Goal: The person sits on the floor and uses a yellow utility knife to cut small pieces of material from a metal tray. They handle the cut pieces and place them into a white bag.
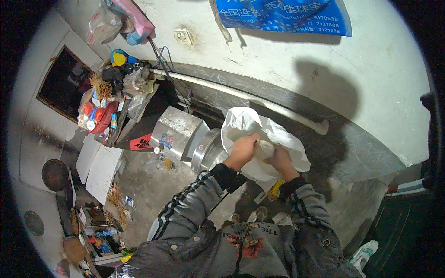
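In front of me is a large white sack (291, 147), its upper part spread wide and its cloth gathered between my hands. My left hand (243, 150) is closed on the gathered cloth. Close to its right, my right hand (280, 162) is also closed on the sack, with a bunched fold between the two. What the sack contains is hidden. Just left of the sack lies a shiny metal cylinder (206, 150) with a wide rim. It sits against a boxy metal housing (178, 129) with a worn top.
A pale pipe (241, 95) runs along the wall behind the sack. Left of it stands a cluttered table with a red basket (107, 116). White boards (99, 162) lean farther left. A dark green surface (394, 231) is at the lower right, and a yellow item (276, 189) lies below the sack.
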A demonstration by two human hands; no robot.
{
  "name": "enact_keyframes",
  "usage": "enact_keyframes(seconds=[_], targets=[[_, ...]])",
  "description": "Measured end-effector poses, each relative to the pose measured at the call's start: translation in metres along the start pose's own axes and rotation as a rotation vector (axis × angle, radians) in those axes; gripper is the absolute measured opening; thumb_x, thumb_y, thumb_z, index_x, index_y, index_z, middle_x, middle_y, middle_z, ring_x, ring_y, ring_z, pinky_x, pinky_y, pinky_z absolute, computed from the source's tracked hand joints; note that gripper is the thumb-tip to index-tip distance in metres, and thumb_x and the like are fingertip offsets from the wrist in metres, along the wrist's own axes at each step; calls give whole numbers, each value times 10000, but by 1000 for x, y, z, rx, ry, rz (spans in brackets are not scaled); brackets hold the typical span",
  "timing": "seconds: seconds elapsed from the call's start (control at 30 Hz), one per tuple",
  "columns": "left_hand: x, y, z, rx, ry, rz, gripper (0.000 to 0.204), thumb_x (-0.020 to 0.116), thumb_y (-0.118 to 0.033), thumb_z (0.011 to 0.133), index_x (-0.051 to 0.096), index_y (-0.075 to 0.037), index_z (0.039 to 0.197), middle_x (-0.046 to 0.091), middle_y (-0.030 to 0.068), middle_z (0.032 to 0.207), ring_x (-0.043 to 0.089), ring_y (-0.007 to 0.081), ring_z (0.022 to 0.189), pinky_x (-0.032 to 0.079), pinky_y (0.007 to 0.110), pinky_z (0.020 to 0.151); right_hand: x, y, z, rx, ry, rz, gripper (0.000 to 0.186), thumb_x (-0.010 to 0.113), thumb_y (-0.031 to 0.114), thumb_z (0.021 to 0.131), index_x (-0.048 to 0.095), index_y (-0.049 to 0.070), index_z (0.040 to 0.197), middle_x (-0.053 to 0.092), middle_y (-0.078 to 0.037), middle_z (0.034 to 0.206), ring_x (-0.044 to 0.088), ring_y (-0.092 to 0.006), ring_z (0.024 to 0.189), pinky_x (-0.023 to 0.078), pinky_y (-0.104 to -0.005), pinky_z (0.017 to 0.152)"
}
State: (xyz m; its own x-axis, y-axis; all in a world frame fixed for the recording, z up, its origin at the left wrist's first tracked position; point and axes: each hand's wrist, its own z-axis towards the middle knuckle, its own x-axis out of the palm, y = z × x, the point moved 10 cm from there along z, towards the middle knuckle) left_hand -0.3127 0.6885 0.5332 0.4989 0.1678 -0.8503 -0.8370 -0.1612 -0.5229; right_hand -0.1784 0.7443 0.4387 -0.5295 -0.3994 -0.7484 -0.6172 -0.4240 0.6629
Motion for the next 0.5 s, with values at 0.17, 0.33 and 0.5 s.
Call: enact_keyframes(seconds=[0.17, 0.33, 0.5], targets=[[-14, -5, -1, 111, -83, -38, 124, 515, -172, 862, 503, -57, 908, 577, 199, 883, 542, 429, 836, 414, 505, 688, 41, -46, 2, 279, 295, 620, 583, 691, 144, 778, 418, -17, 1268, 614, -153, 1025, 618, -236, 912, 513, -338, 786], [-11, -6, -4, 101, -42, -3, 115, 509, -159, 851, 482, -52, 883, 571, 198, 853, 549, 418, 823, 417, 513, 684, 59, -61, -15, 673, 308, 930, 445, 592, 97, 848, 432, -16, 1248, 617, -123, 942, 621, -202, 829, 526, -336, 725], [-22, -8, -14, 118, -37, -39, 126, 513, -169, 855, 482, -48, 871, 567, 198, 861, 548, 415, 830, 417, 506, 686, 59, -52, -17, 624, 323, 1014, 301, 572, 115, 862, 526, -12, 1131, 600, -85, 872, 589, -167, 748, 488, -288, 654]])
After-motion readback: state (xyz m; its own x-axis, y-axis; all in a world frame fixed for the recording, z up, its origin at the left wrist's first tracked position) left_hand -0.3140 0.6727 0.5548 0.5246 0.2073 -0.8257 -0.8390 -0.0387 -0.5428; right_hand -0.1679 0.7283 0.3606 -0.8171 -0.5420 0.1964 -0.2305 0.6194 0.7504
